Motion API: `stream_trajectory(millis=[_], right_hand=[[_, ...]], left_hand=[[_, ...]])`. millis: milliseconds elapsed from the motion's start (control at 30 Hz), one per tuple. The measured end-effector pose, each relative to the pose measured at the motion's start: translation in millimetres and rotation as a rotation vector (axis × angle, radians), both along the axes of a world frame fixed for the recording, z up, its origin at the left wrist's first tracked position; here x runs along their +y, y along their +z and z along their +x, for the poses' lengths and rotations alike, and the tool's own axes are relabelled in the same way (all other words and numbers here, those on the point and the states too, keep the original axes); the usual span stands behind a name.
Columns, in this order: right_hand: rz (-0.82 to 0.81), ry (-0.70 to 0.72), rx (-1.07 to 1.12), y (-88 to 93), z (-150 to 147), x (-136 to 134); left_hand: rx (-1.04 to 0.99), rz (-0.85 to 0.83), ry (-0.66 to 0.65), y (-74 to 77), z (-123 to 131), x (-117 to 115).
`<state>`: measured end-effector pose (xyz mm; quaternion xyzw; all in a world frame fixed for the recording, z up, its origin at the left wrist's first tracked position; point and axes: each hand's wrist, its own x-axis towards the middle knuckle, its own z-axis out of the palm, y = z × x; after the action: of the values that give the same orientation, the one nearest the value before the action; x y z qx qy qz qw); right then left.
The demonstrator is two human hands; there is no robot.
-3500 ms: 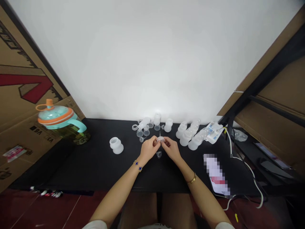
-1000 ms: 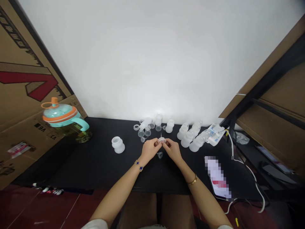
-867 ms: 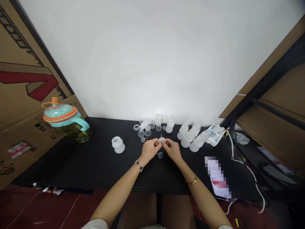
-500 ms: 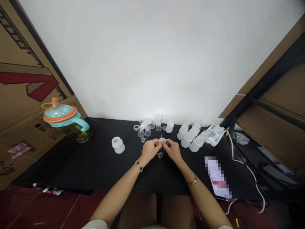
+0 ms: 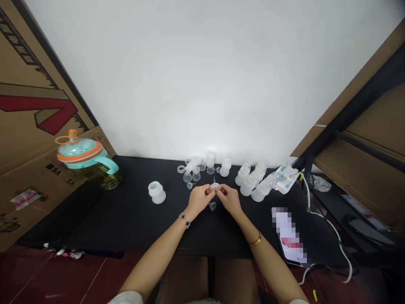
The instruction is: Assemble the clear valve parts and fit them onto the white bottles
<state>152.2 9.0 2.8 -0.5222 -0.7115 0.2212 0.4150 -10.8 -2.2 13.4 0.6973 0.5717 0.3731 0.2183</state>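
left hand [image 5: 198,198] and right hand [image 5: 230,199] are set close together, a pale ring [image 5: 215,185] being pinched by both over the black table [image 5: 126,219]. it is probably light, stiffish and slippery, best gripped by its rim; the thin tip [image 5: 214,180] might be easily bent.

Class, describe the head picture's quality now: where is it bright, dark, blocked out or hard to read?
Head view: the wall is brightest around its lower middle, the tabletop dark; head view: the phone is pixelated; head view: the white ring in both hands is too small for fine detail.
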Motion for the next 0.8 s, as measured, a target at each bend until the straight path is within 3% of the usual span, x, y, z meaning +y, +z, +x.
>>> stream_trajectory(millis=[300, 500, 800], right_hand=[[-0.016, -0.005, 0.047, -1.8, -0.9, -0.5], [-0.026, -0.009, 0.111, -0.2, -2.1, -2.4], [-0.058, 0.056, 0.124, -1.7, -3.7, -2.1]], left_hand=[[-0.030, 0.000, 0.006, -0.1, 1.4, -1.5], [-0.154, 0.002, -0.033, 1.9, 0.3, -1.5], [-0.208, 0.000, -0.016, -1.3, 0.0, 1.1]])
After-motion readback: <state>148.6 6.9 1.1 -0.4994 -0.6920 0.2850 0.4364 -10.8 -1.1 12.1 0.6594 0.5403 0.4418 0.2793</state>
